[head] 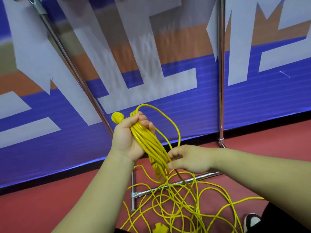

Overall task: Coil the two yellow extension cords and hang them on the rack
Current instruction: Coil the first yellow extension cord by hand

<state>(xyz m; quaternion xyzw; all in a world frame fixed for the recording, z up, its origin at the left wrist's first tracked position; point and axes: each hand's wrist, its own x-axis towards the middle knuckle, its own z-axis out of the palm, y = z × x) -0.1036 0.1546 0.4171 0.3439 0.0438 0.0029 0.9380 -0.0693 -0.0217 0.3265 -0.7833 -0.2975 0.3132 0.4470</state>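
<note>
My left hand (129,137) grips a bundle of yellow cord loops (148,142), palm up, with a yellow plug end (117,117) sticking out past the thumb. The loops hang down from that hand. My right hand (186,159) pinches a strand of the same cord just right of the hanging loops. One loop arcs up over the left hand and comes down toward the right hand. Below both hands, loose yellow cord (181,206) lies tangled on the red floor. The chrome rack (221,81) stands behind, with its base bar (168,185) under the tangle.
A blue, white and orange banner wall (168,47) stands close behind the rack. A slanted rack pole (72,68) runs at the left. A yellow socket end (159,228) lies at the bottom edge. My shoe (252,221) is at the lower right.
</note>
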